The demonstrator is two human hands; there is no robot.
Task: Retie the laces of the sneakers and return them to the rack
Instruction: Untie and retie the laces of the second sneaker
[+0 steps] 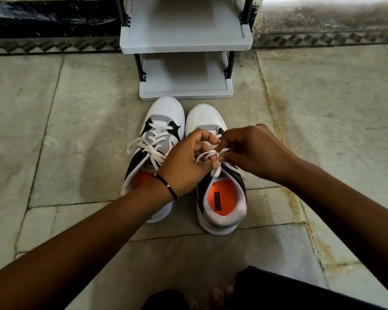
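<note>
Fingers of the left hand (189,157) and right hand (253,151) pinch the white laces (217,163) over the right sneaker (220,198), beside the left sneaker (157,139), near the grey rack (186,41).

Sneakers (213,166): smooth white uppers, slightly glossy at the toes, black and grey panels, matt orange insoles. Laces (152,151) flat white woven cloth. Rack (186,44) matt grey plastic shelves on dark posts. Floor (76,121) stone slabs, dull, mottled, stained along the joints.
</note>
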